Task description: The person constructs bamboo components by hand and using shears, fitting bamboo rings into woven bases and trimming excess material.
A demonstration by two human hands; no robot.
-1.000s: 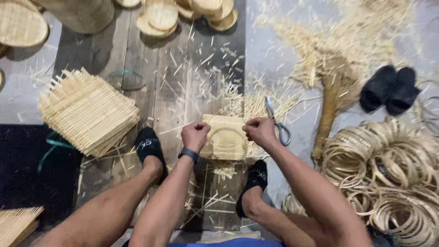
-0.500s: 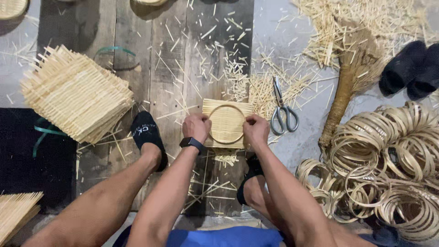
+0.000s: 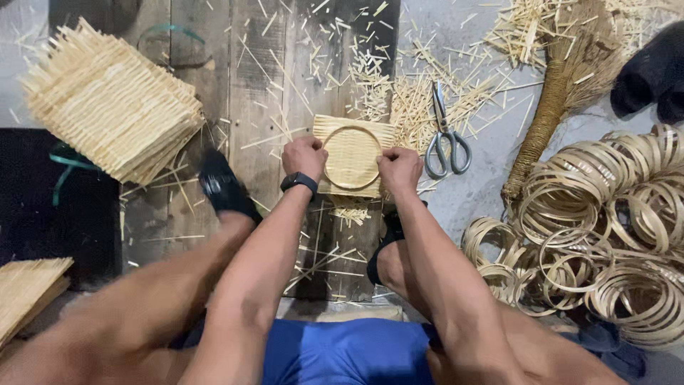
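Observation:
A small square woven bamboo mat [image 3: 356, 127] lies on dark wooden planks [image 3: 263, 64], with a round bamboo ring [image 3: 352, 157] pressed into it. My left hand [image 3: 303, 157], with a black watch on the wrist, grips the mat's left edge and the ring. On the right edge, my right hand [image 3: 400, 170] grips the mat and ring the same way. Both feet in black sandals rest on the planks, one at each side of my arms.
A stack of woven mats [image 3: 114, 107] lies at the left. Scissors [image 3: 446, 139] rest just right of my right hand. A pile of bamboo rings [image 3: 613, 221] fills the right side, beside a straw broom [image 3: 556, 100]. Cut bamboo slivers litter the planks and the floor.
The view has tilted down and come closer. My hands have closed in on the mat's two edges, and the ring now sits centred in the mat.

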